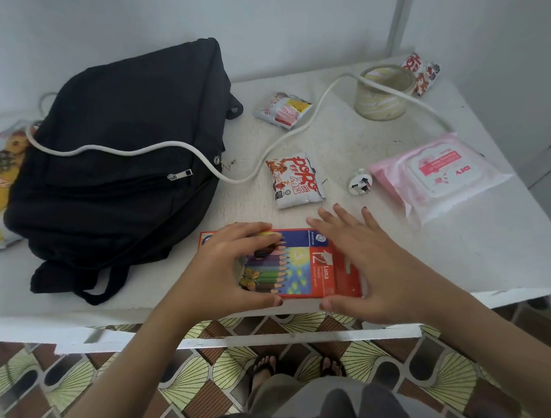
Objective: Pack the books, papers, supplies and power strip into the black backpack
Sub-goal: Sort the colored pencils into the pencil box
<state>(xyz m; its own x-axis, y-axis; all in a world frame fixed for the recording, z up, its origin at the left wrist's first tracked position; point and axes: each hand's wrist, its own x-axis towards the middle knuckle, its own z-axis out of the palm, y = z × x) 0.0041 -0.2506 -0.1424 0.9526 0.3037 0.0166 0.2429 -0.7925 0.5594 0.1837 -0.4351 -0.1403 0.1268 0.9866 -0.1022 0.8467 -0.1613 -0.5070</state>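
While the white desk [455, 248] carries everything, the coming move turns on the black backpack [121, 170], which lies flat just left of the pencil box [322, 264]; its zips look closed from here. The box sits at the desk's near edge, its long axis running left to right. The left hand [230, 263] has the real grip, fingers curled over the far edge and thumb on the near one, at the end nearest the bag. The right hand [370, 260] lies spread over the other end, fingers straight. A white cord [163, 144] trails over the bag. Wipes [440, 175], a tape roll [383, 93] and a plug [360, 184] lie behind.
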